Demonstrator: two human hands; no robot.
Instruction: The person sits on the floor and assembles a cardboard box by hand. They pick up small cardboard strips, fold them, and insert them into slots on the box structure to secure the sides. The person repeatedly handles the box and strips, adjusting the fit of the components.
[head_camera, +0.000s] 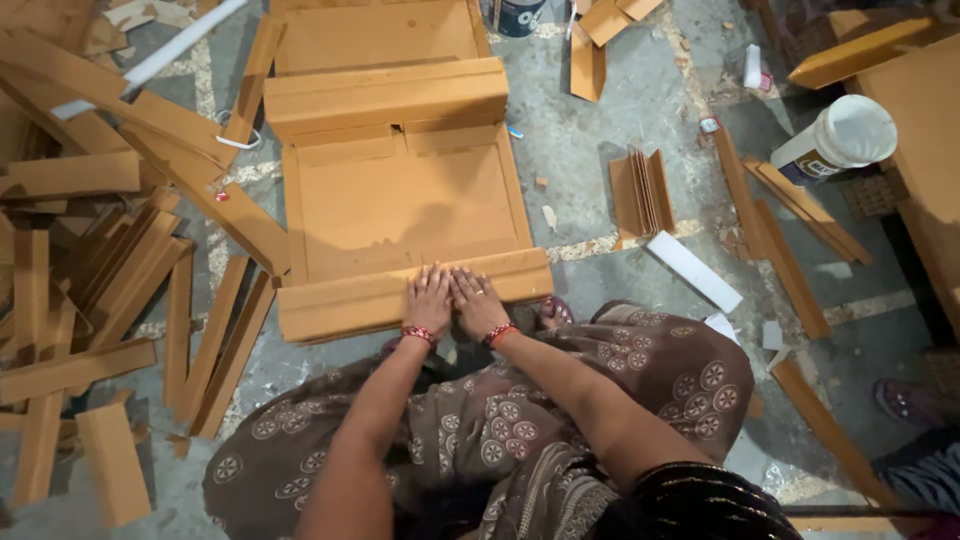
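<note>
Two hands press side by side on the near edge of a big cardboard tray (400, 205) lying flat on the stone floor (600, 150). The tray is the largest thing here, with raised folded sides and a thick folded block across its far end. Its near side is a long folded cardboard strip (340, 305), and that is where the palms rest: the left hand (428, 300) and right hand (478, 302) lie flat and open, fingers spread, touching each other at the thumbs, gripping nothing. To my eye the step in hand is pressing this strip down so it sets against the tray's base; the next move seems to call for the same even pressure worked out towards both ends of the strip.

To the left lies a heap of cut cardboard strips (90, 260), overlapping at all angles. To the right, more long strips (790, 230) lie near a small stack of folded pieces (642, 192).

As for containers, a white plastic tub (840, 140) stands at the far right with its lid on, contents hidden. Another tub (516, 15) at the far edge is cut off by the frame, so I cannot tell what it holds.
</note>
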